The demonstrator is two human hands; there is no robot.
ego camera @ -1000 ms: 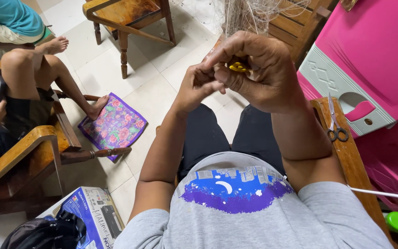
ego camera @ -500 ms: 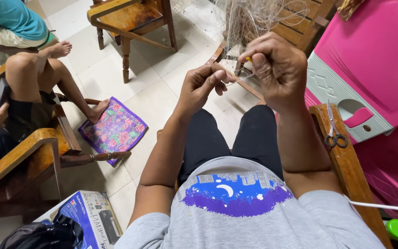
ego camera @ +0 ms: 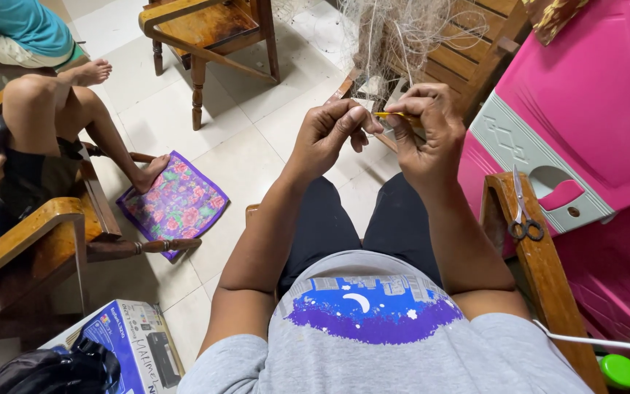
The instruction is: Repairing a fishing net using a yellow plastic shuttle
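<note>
Yellow netting needle (ego camera: 395,115) pinched in closed right hand (ego camera: 428,131); fishing net (ego camera: 395,36) mesh gripped by curled left hand (ego camera: 329,135). Hands drawn closer together than half a second earlier.

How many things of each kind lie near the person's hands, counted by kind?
Hands of the person: 2, the left hand and the right hand
Yellow netting tool: 1
Pale fishing net: 1
Scissors: 1
Wooden chair: 1
Flowered cushion: 1
Total: 7
</note>
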